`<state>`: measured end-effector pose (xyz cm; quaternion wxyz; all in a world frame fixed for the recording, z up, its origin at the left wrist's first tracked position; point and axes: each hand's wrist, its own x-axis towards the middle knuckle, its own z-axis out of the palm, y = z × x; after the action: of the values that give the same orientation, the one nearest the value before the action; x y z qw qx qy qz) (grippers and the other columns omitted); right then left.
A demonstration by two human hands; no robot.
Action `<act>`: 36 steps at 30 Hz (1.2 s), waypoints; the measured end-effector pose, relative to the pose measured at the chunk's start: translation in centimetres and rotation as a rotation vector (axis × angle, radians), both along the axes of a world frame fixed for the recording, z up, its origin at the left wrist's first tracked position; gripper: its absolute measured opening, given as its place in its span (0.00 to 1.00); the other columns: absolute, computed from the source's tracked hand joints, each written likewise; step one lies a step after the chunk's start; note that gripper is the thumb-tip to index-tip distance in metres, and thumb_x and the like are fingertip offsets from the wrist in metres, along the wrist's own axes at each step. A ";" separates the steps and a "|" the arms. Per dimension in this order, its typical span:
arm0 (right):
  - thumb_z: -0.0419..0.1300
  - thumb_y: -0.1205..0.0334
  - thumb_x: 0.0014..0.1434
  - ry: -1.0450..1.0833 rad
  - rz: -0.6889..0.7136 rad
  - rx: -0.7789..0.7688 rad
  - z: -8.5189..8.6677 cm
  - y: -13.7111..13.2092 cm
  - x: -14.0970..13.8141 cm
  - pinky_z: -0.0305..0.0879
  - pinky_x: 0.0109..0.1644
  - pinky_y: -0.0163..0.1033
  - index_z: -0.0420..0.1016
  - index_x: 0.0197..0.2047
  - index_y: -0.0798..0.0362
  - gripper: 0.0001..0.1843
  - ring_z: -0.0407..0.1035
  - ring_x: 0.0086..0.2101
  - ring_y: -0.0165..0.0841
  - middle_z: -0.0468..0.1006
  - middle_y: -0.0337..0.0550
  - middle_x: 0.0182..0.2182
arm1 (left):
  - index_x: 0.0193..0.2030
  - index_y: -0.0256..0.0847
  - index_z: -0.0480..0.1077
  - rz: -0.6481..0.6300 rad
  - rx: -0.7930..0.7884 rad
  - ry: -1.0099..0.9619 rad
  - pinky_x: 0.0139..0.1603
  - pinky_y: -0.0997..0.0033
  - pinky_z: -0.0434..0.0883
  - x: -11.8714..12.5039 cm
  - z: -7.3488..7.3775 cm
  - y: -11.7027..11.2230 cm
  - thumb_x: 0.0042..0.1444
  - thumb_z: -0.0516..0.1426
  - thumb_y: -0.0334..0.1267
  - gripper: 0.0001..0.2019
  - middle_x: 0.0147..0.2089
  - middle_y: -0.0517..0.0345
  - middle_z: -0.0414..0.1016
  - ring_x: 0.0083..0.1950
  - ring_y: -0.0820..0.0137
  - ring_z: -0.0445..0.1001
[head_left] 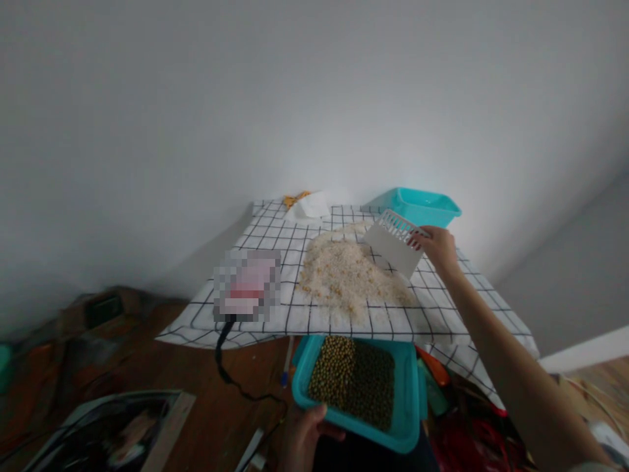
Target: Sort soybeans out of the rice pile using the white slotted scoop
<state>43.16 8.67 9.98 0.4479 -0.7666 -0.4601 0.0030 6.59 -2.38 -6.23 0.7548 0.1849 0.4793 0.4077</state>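
My right hand (438, 248) is closed on the slotted edge of a white plastic plate (396, 246), held tilted with its lower edge at the right side of a spread heap of pale grain (348, 272). Some yellowish bits are mixed into the heap, which lies on a white checked cloth (285, 233). Low in front of the table, my left hand (307, 432) grips the near left rim of a turquoise plastic box (361, 423). Small round beans (334, 367) fill its bottom, yellowish at left and darker at right; whether that is shade or another kind, I cannot tell.
Another turquoise container (425, 204) stands at the table's back right. White paper (309, 206) lies at the back, and a pixelated flat object (248, 285) with a black cable (223, 367) at left. Below right are bags (472, 432); a dark open box (113, 429) sits lower left.
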 end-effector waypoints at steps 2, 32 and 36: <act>0.63 0.57 0.64 0.084 0.051 -0.041 -0.5 1.1 0.5 0.72 0.43 0.43 0.79 0.45 0.58 0.13 0.75 0.38 0.37 0.81 0.45 0.39 | 0.30 0.47 0.74 0.027 0.045 0.008 0.20 0.64 0.75 0.4 -0.6 0.2 0.28 0.73 0.44 0.20 0.23 0.60 0.80 0.30 0.54 0.82; 0.59 0.58 0.56 -0.044 0.400 0.059 3.3 -3.8 -8.1 0.64 0.32 0.36 0.82 0.32 0.52 0.11 0.72 0.26 0.32 0.82 0.41 0.27 | 0.26 0.41 0.77 -0.065 0.139 0.011 0.29 0.61 0.80 0.5 1.3 0.0 0.35 0.73 0.50 0.17 0.28 0.56 0.85 0.30 0.59 0.81; 0.59 0.56 0.58 -0.085 0.347 0.080 3.4 -5.0 -7.3 0.65 0.34 0.37 0.83 0.34 0.52 0.12 0.74 0.27 0.34 0.83 0.42 0.28 | 0.24 0.41 0.77 -0.065 0.144 0.009 0.27 0.63 0.80 0.5 1.5 0.2 0.35 0.74 0.49 0.17 0.26 0.58 0.84 0.28 0.62 0.80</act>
<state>35.83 3.71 13.37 0.4508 -0.6567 -0.6039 0.0296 7.10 -2.15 -4.76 0.7502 0.2563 0.4458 0.4155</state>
